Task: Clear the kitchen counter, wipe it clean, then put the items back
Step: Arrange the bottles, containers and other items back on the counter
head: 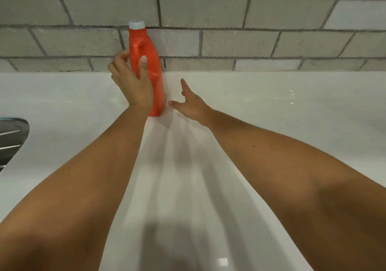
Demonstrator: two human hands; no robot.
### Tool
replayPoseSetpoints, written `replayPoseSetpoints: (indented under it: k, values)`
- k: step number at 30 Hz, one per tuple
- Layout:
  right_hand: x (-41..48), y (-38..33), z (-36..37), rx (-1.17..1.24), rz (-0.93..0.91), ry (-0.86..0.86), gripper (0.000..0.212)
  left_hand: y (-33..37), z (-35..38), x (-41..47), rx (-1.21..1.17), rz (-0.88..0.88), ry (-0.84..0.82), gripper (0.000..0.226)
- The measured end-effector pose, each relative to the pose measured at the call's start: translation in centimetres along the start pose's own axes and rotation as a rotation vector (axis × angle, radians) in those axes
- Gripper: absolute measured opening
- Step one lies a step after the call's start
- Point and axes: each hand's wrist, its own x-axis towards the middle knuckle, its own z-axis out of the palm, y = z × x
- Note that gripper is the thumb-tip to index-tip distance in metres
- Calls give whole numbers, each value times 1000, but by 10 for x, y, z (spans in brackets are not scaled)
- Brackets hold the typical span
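Bottle: an orange bottle point(155, 78) with a white cap point(136, 24) is seen at the back of the white counter point(271, 114), close to the grey brick wall point(229, 41). It is tilted slightly, and its base appears to touch the counter, though this cannot be told for certain.
Left hand: the left hand point(133, 85) is wrapped round the bottle's middle, with the thumb laid across the front.
Right hand: the right hand point(191, 105) is spread wide and holds nothing; it is kept just beside the bottle's base.
Sink: an edge of a metal sink point(10, 139) is seen at the far left.
Step in hand: nothing else is seen on the glossy counter, so the bottle is judged to be either the last item lifted off or the first set back; which one cannot be settled.
Next move: if set back, the bottle must be stood upright before the grip is loosened. If cleared, a firm lift is called for.
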Motion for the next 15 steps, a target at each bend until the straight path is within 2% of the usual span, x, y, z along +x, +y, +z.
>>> replayPoseSetpoints:
  k: [6,15]
  values:
    - [-32,20,-40,-54,45,97,80,37,27,-37,-98,29,-163,43]
    - [-102,61,-118,-25,130,261,69,93,72,-90,-163,-92,-483,39]
